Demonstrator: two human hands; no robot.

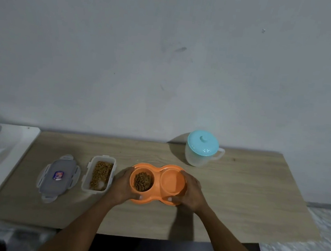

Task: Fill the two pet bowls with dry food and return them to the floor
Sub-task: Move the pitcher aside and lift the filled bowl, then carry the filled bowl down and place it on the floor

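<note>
Both hands grip an orange double pet bowl [157, 182] on the bench [245, 195]: left hand [122, 184] and right hand [191, 191] hold its ends. Dry food [143, 181] fills only its left cup.

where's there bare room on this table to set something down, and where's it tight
Widest bare patch: the table right of the right hand, from the pitcher to the right edge. Also bare: the back strip left of the pitcher. Crowded: lid, food container, left hand and orange double bowl sit in a close row.
</note>
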